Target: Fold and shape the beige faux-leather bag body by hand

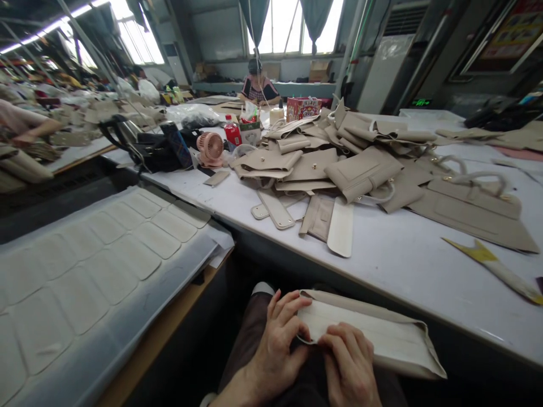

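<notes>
Left hand [282, 339] curled, right hand [350, 359] curled just beside it

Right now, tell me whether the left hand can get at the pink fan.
Probably not without a lean: the left hand is on the beige piece, and the fan stands well forward on the table. Nothing tall seems to block the way.

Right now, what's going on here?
A seated person has the left hand and right hand on a beige piece with a white face, over the lap. Both work near its left end; the exact grip is partly hidden. More beige bag parts lie heaped on the white table; pale panels lie in rows at left.
</notes>
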`<state>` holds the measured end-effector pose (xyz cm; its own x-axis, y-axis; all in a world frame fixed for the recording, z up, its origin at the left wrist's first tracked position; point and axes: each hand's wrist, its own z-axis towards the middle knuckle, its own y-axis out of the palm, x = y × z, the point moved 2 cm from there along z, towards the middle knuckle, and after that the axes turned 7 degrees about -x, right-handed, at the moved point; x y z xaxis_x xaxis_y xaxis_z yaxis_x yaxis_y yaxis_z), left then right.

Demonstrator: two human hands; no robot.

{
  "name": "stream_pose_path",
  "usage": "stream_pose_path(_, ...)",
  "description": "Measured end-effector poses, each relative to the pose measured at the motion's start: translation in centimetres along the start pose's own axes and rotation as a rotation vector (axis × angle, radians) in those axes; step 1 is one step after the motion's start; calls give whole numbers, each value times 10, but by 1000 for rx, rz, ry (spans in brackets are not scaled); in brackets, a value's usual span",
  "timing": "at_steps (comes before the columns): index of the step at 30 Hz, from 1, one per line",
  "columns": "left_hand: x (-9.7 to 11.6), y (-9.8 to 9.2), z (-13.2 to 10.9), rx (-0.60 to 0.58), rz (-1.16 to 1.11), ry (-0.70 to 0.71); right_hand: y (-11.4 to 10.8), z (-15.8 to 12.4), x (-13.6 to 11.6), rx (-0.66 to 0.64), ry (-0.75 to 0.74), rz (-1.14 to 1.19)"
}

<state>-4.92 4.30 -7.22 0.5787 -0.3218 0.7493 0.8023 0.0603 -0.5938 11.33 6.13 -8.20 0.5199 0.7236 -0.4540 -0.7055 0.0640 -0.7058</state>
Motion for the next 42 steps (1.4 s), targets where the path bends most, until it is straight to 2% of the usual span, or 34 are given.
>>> stream_pose_path(5,-7,-1,2,-74,72,1,-3,3,-1,0,-174,-86)
stream_pose_path(14,-19,-2,5,-139,148,65,-9,8,1,-59,-319,-136)
stream_pose_path(20,-26,-4,5,-196,147,98,-15,11,-3,-26,-389,-197)
stream_pose_path(25,-17,-8,5,-239,151,37,-22,16,8,-148,-242,-44)
stream_pose_path(31,1,1,0,-215,163,-59,-34,-2,23,-179,-131,4)
stream_pose_path(35,1,13,-4,-91,121,-43,-33,-9,22,-51,7,58)
stream_pose_path(39,-2,21,-7,15,64,-29,-33,-20,12,155,79,-59)
stream_pose_path(42,-3,25,-8,37,59,-40,-29,-34,5,192,89,-94)
